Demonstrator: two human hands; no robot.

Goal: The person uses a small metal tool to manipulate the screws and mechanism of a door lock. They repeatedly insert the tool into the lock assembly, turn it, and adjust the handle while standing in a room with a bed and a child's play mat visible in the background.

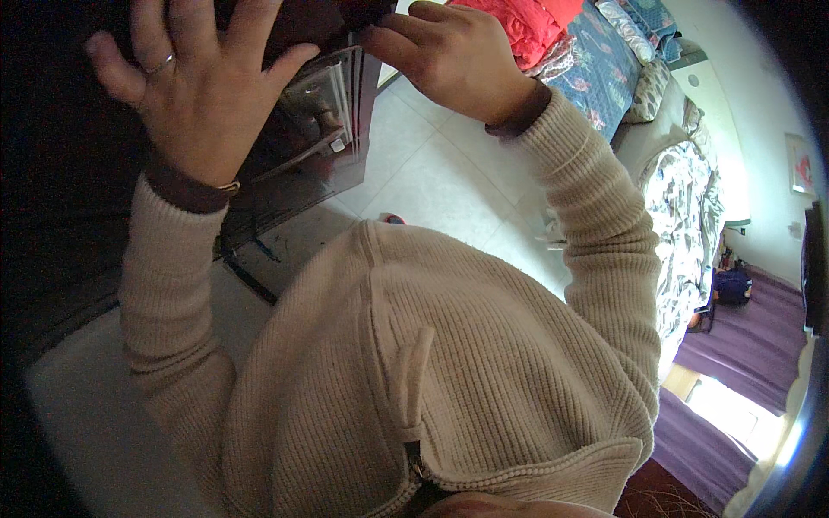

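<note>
My left hand [203, 95], with a ring on one finger, is raised at the upper left, fingers spread and nothing in it. It is in front of a dark space whose contents are too dim to make out. My right hand [456, 65] is closed at the top centre, fingers curled by the upper edge of a dark, glossy panel [367, 129]. What its fingertips hold, if anything, is hidden. Between the hands and below them, the panel has a glassy, reflective part [315, 108] with a pale edge.
Pale floor tiles [440, 164] lie beyond the panel. To the right is a bed with a blue flowered cover [583, 65], a red cloth heap [531, 26] and a black-and-white blanket [678, 224]. Purple curtains [747, 332] hang at the far right.
</note>
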